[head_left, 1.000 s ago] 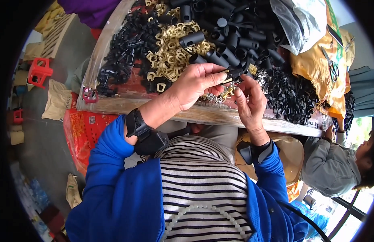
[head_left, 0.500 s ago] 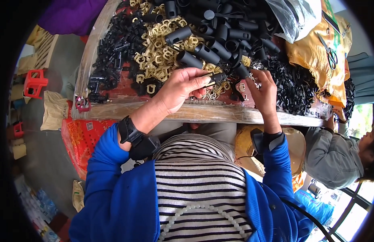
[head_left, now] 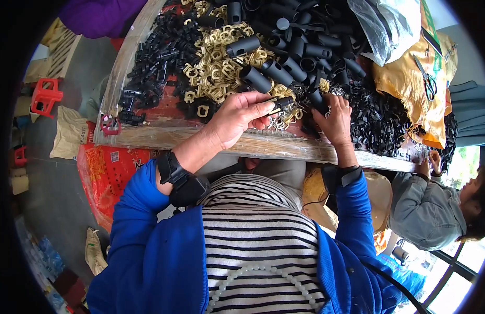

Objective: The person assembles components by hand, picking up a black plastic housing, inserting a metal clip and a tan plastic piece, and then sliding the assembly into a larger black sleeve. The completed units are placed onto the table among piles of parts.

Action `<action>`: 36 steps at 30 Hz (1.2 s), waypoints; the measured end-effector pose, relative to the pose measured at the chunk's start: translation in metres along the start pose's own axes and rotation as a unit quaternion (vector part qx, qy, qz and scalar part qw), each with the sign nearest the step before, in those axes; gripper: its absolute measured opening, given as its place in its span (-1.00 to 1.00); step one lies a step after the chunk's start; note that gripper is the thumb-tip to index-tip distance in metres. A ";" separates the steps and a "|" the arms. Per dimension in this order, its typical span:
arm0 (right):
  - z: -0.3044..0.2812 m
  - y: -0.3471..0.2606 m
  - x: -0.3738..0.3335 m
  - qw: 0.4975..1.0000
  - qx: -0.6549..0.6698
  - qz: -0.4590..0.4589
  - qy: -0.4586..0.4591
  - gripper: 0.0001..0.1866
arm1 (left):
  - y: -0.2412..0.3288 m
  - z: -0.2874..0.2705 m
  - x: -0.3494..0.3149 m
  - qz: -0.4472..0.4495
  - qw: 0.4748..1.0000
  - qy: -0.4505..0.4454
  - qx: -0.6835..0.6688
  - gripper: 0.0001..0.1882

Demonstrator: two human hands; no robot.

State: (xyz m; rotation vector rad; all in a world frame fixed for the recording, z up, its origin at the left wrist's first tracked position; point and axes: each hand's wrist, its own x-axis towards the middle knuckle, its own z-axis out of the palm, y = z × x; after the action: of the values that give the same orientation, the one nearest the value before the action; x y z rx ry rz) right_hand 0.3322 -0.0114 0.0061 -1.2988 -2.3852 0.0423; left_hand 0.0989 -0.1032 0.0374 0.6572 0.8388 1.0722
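My left hand [head_left: 237, 116] is above the table's near edge, closed on a small black plastic part [head_left: 284, 102] with a gold-coloured strip along it. The part is pinched between thumb and fingers, its black end pointing right. To its right, my right hand [head_left: 334, 121] is lowered onto a pile of small silvery metal clips [head_left: 334, 90]. Its thumb and fingers are apart, and the fingertips are partly hidden among the pieces. A black tube [head_left: 317, 98] lies right beside the thumb. Gold-coloured clips [head_left: 213, 73] are heaped beyond my left hand.
Black tubes [head_left: 276, 72] pile up at the back of the wooden-edged table [head_left: 164, 137]. Small black parts [head_left: 153, 68] lie left, more black pieces [head_left: 384, 118] right. Scissors [head_left: 428, 83] rest on a yellow sack [head_left: 397, 81]. A co-worker [head_left: 428, 209] sits at the right.
My right hand has come down and slightly left onto the metal clips, turning its back up. My left hand keeps its hold on the black part. The view has shifted slightly.
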 end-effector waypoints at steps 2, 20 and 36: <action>-0.012 0.001 -0.003 1.000 -0.005 0.016 -0.006 -0.66 | -0.001 0.001 -0.001 0.004 1.000 -0.009 -0.007 -0.72; -0.047 -0.078 -0.004 0.973 0.201 -0.114 -0.025 -0.58 | 0.007 0.005 -0.005 -0.048 0.992 -0.078 0.090 -0.74; -0.040 -0.100 -0.014 0.992 0.101 -0.079 0.011 -0.54 | 0.013 0.016 -0.007 -0.035 0.981 -0.002 0.191 -0.72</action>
State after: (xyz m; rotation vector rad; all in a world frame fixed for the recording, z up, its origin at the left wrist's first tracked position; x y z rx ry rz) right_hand 0.2736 -0.0857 0.0601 -1.0096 -2.3870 0.2169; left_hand 0.1042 -0.1058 0.0584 0.9431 1.0685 0.8511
